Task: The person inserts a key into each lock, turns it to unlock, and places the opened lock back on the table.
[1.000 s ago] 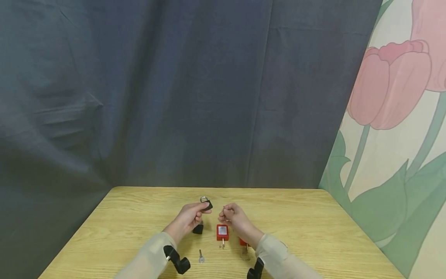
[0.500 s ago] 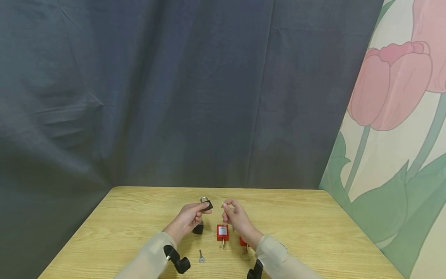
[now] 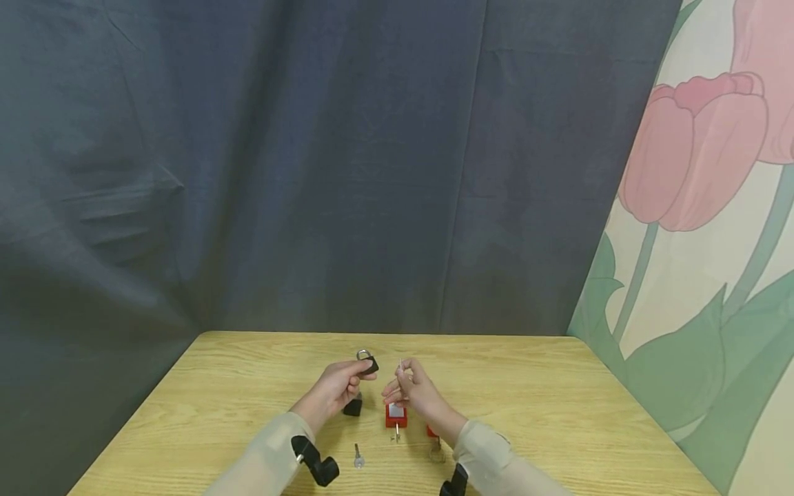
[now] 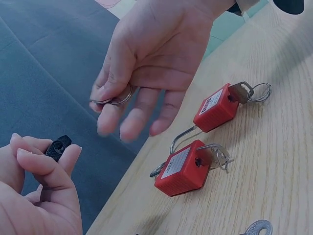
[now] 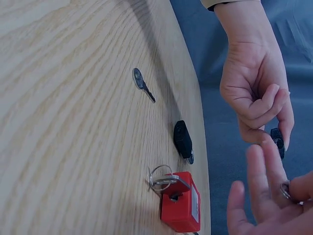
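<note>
My left hand (image 3: pixel 335 387) grips a black padlock (image 3: pixel 369 364) above the table, its silver shackle upward. In the left wrist view the keyhole end of this padlock (image 4: pixel 58 148) shows between thumb and fingers. Just to the right, my right hand (image 3: pixel 423 396) pinches a small key on a ring (image 4: pixel 117 100) between thumb and index finger, the other fingers spread loosely. The key is mostly hidden by the fingertips. A gap separates key and padlock. Below the hands lie a red padlock (image 3: pixel 395 415) with a key in it and a second black padlock (image 3: pixel 352 406).
Another red padlock (image 4: pixel 216 108) with a key and ring in its keyhole lies partly under the right wrist. A loose key (image 3: pixel 358 457) lies nearer on the wooden table (image 3: pixel 248 386). A dark curtain (image 3: pixel 347 172) hangs behind the table.
My right hand first rises slightly with its fingers turning the key, then its lower fingers uncurl and spread over the red padlock. The left hand holds still with the black padlock.
</note>
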Demonstrator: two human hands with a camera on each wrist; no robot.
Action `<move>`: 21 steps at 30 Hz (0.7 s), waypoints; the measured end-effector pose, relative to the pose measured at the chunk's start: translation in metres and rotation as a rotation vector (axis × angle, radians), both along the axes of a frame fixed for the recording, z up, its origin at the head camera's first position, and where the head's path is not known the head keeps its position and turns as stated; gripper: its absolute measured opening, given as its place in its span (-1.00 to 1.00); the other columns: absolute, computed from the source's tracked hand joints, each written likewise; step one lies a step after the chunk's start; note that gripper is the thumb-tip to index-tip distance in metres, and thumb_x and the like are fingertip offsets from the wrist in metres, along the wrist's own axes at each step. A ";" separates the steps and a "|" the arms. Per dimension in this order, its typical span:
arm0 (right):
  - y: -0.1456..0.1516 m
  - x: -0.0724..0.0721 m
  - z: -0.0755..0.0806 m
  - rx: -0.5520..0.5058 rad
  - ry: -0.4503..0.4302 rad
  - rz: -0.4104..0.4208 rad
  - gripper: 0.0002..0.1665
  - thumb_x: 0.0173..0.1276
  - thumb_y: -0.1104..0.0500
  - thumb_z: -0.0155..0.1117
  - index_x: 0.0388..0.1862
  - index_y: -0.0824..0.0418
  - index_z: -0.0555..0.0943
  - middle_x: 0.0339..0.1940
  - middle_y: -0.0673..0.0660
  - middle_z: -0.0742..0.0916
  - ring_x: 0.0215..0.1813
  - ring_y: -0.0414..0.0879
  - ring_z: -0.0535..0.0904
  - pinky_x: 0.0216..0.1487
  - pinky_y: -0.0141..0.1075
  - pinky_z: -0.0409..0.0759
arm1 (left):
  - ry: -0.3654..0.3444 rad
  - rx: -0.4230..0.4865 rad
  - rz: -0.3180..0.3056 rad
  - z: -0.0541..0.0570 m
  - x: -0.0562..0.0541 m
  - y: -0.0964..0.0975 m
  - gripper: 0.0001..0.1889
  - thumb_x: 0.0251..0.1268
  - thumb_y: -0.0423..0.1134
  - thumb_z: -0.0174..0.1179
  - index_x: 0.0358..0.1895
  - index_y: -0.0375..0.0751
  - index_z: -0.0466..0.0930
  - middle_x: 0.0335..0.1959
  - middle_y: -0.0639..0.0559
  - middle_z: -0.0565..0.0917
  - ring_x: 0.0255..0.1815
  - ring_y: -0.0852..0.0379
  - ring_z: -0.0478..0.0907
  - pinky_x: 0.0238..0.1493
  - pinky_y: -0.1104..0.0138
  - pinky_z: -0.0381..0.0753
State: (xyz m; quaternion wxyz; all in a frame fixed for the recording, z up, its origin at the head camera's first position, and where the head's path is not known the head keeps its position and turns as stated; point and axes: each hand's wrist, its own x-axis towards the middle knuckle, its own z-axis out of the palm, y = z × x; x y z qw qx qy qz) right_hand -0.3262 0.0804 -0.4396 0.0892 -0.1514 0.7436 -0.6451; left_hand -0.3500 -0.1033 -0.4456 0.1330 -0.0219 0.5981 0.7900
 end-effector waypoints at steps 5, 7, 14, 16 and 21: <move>0.000 0.000 0.001 0.047 -0.020 -0.015 -0.80 0.60 0.23 -0.19 -0.09 0.38 0.31 -0.17 0.33 0.74 -0.17 0.09 0.70 -0.18 -0.17 0.62 | -0.007 0.000 0.016 0.000 -0.001 -0.001 -0.58 0.37 -0.24 0.16 0.14 -0.53 0.46 -0.51 0.10 0.68 -0.74 0.52 0.27 -0.67 0.68 0.29; -0.002 0.000 0.002 0.068 -0.027 -0.044 -0.78 0.56 0.22 -0.07 -0.15 0.40 0.40 -0.21 0.26 0.73 -0.17 0.05 0.66 -0.14 -0.12 0.64 | -0.008 0.000 0.015 0.000 -0.001 -0.001 -0.58 0.37 -0.24 0.16 0.14 -0.52 0.47 -0.51 0.10 0.68 -0.74 0.51 0.27 -0.67 0.68 0.28; -0.006 0.001 0.004 0.129 -0.103 -0.067 -0.66 0.43 0.10 0.19 -0.14 0.40 0.61 -0.32 0.09 0.68 -0.27 -0.08 0.61 -0.21 -0.20 0.65 | -0.015 0.004 0.013 -0.001 -0.001 -0.001 -0.58 0.38 -0.24 0.16 0.13 -0.53 0.48 -0.49 0.07 0.69 -0.76 0.51 0.27 -0.69 0.68 0.28; -0.008 0.001 0.004 0.123 -0.133 -0.051 -0.63 0.44 0.09 0.19 -0.11 0.43 0.61 -0.34 0.08 0.66 -0.30 -0.11 0.58 -0.24 -0.25 0.65 | -0.017 0.001 0.011 -0.001 -0.002 0.000 -0.59 0.37 -0.24 0.16 0.11 -0.53 0.49 -0.50 0.08 0.69 -0.76 0.51 0.27 -0.69 0.67 0.28; -0.010 -0.001 0.003 0.089 -0.162 -0.030 -0.62 0.44 0.10 0.19 -0.11 0.47 0.60 -0.40 0.06 0.61 -0.38 -0.16 0.51 -0.28 -0.30 0.65 | -0.012 -0.005 0.006 -0.002 -0.002 0.000 -0.60 0.36 -0.23 0.18 0.08 -0.53 0.51 -0.51 0.08 0.68 -0.75 0.51 0.27 -0.68 0.67 0.28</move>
